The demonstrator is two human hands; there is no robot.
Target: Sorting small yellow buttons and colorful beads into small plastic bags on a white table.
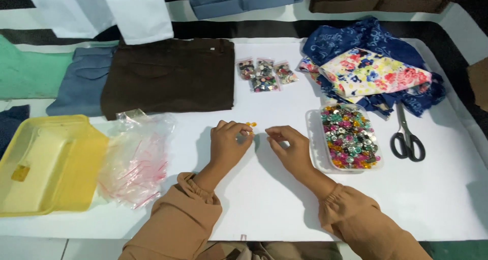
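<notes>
Tabletop [264,209], white, is spread with cloth and small goods. Brown trousers [170,77] are laid folded at the far left, with blue printed fabric [376,41] and a floral piece [376,74] at the far right. A yellow tray [76,163] is set at the left edge, a small amber piece inside it, and a heap of clear zip bags [137,158] is piled just beside it. A clear tub [313,138], filled with mixed coloured buttons [351,138], is placed by the right hand [290,148], whose fingers are curled loosely, nothing seen in them. Black scissors [406,140] are laid beyond the tub. Three filled packets [264,74] are grouped farther back. Small orange beads [250,123] are pinched by the left hand [229,143] at its fingertips.
</notes>
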